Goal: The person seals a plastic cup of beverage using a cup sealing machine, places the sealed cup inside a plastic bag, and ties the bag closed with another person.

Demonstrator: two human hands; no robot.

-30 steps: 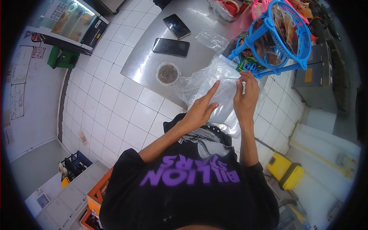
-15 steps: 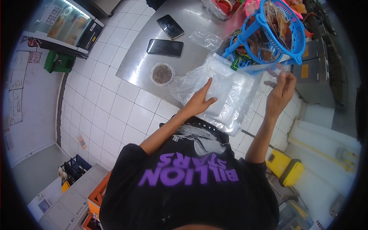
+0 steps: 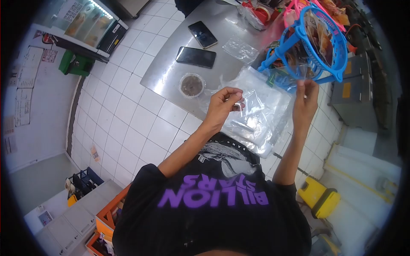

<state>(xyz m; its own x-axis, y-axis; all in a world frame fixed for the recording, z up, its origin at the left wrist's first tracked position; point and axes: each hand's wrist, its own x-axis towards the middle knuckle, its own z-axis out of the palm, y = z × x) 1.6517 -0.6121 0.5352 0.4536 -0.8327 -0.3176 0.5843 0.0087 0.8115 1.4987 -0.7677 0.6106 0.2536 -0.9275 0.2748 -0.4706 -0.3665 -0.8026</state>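
Table, seen from the wearer's side. On the left part lie two phones, the farther one behind the nearer one. A tub stands before the nearer phone, close to the front left edge. Right of the phones lies a small bag; behind it, a bulging bag. Right of the tub, a bag stack reaches past the near edge. Behind the stack, to its right: a basket, packets inside. Far left: a fridge, with a stool before it.
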